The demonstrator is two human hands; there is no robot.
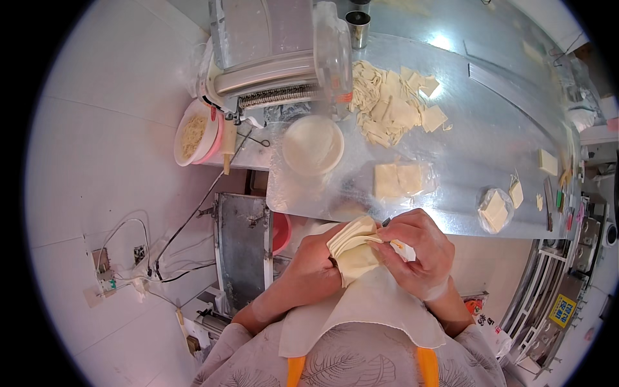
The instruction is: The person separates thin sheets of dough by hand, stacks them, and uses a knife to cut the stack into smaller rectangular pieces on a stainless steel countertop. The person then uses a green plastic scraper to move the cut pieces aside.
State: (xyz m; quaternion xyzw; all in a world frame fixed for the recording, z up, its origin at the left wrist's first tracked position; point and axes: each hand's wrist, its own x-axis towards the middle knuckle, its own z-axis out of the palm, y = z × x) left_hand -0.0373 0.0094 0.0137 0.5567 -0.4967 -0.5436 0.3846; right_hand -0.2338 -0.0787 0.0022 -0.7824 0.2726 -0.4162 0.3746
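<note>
A stack of thin, pale dough sheets (pixel 357 246) is gripped in my left hand (pixel 313 263), its layers fanned out at the top. My right hand (pixel 423 254) pinches the right edge of some upper sheets between thumb and fingers. Both hands are in front of my apron (pixel 338 314), just short of the steel table's near edge. On the table beyond them lies a block of stacked dough sheets (pixel 397 180) in clear plastic. Farther back spreads a loose heap of dough sheets and strips (pixel 391 106). My left palm is hidden by the stack.
A dough sheeter (pixel 271 72) stands at the back left, beside a round pale bowl (pixel 313 145). A bowl of dough shreds (pixel 193 135) sits left. The steel table (pixel 483 145) holds a bagged dough stack (pixel 494 212), a metal strip (pixel 512 92) and a metal cup (pixel 358 30).
</note>
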